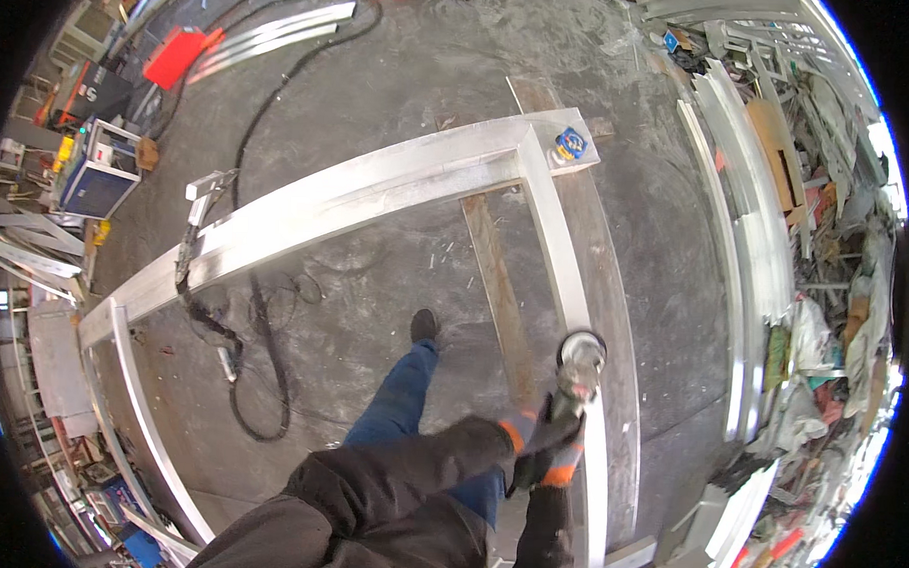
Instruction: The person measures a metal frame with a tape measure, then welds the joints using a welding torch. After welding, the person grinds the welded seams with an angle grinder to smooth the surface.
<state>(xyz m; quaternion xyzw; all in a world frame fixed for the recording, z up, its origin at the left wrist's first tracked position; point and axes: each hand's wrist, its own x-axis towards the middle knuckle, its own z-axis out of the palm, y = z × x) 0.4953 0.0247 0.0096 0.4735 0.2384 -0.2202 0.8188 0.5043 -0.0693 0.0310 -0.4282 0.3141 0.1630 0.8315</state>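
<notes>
An angle grinder [577, 382] with a round disc head is at the right beam [563, 263] of a large silvery metal frame, its disc lying over the beam's top face. My left hand [548, 429], in a dark glove with an orange cuff, reaches across from the left and is closed on the grinder's body. Just behind it, my right hand [568, 450], gloved alike, is closed around the rear of the tool. The fingers are partly hidden and slightly blurred. At the frame's far right corner sits a small blue-topped item [570, 144].
The frame's long beam [307, 194] runs left, with a cabled clamp-like tool [205, 190] hung over it. Black cable [260, 397] loops on the floor. Wooden boards [495, 275] lie under the corner. Metal lengths [761, 255] and scrap line the right; a blue machine box [100, 176] stands left.
</notes>
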